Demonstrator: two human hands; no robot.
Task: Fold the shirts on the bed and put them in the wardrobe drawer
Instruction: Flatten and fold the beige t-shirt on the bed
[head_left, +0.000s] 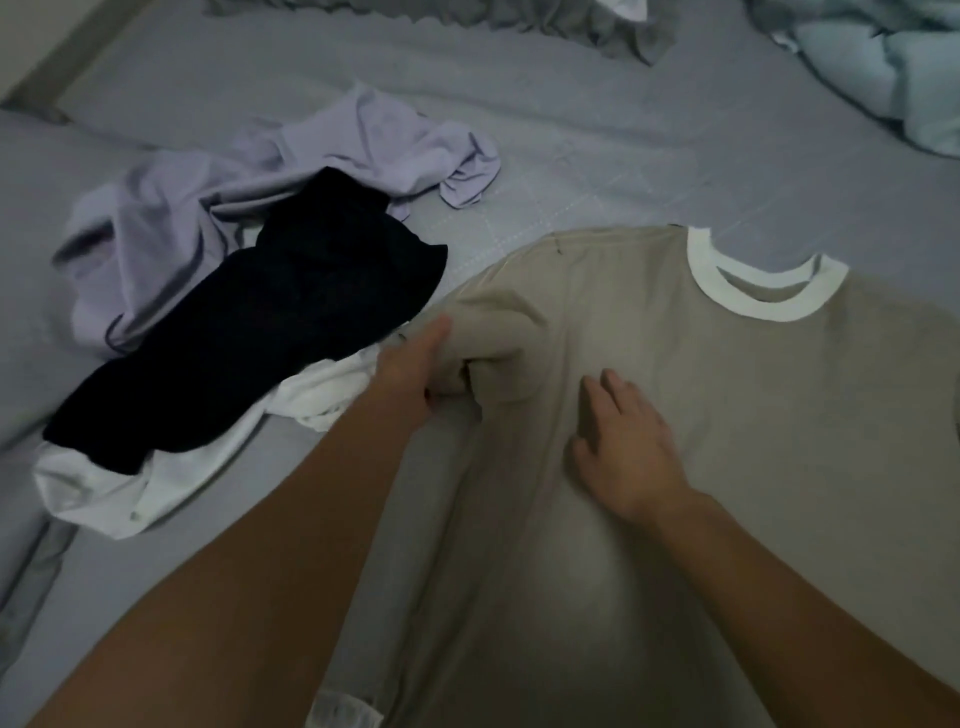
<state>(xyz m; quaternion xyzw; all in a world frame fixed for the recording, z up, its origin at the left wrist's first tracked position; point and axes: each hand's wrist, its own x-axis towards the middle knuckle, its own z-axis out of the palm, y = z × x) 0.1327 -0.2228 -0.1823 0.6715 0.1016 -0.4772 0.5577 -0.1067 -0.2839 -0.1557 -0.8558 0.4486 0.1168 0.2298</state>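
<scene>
On the bed, the tan shirt lies flat, folding just begun. Her left hand grips its sleeve; her right hand presses flat, fingers straight. The purple shirt, black shirt and white shirt wait, crumpled. No drawer shows.

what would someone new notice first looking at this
First, the beige shirt with a white collar, spread flat on the grey bed at centre right. The left hand grips its bunched sleeve while the right hand presses flat on the chest. To the left lies an unfolded heap: a dark navy garment over a white one and a lilac one.
</scene>
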